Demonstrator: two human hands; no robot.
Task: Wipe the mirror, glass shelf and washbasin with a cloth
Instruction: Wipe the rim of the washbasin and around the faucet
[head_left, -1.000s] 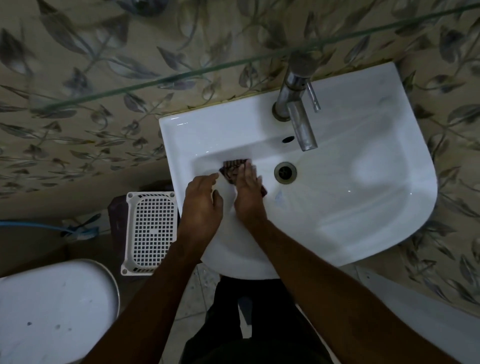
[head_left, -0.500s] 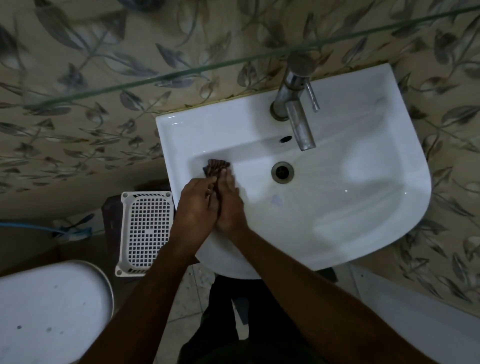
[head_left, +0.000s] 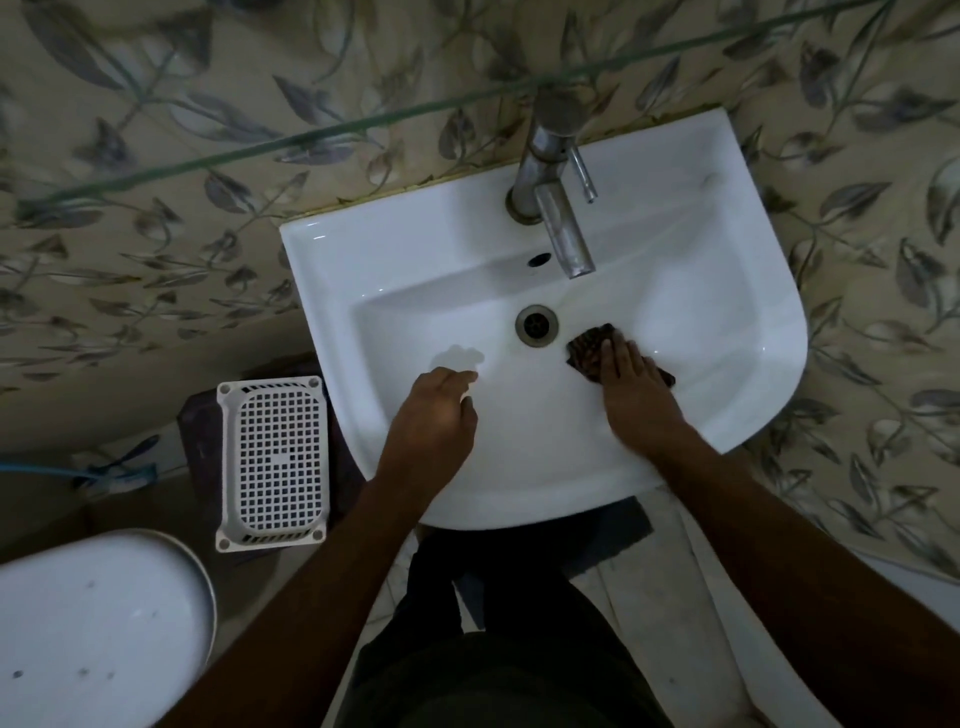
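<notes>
A white washbasin (head_left: 415, 270) fills the middle of the view, with a drain (head_left: 536, 325) at its centre. My right hand (head_left: 636, 392) lies flat on a dark brown cloth (head_left: 589, 349), pressing it onto the basin floor just right of the drain. My left hand (head_left: 434, 410) rests over the basin's front left part, fingers loosely curled, holding nothing. The edge of the glass shelf (head_left: 311, 135) runs across the top of the view above the basin. No mirror is in view.
A chrome tap (head_left: 558, 192) juts over the basin from the back rim. A white perforated basket (head_left: 274, 460) stands on the floor left of the basin. A white toilet lid (head_left: 93, 623) sits at the lower left. Leaf-patterned tiles cover the wall.
My right hand has swept the cloth from the basin's left side across to the right of the drain. My left hand has stayed near the front left and now stands apart from the right.
</notes>
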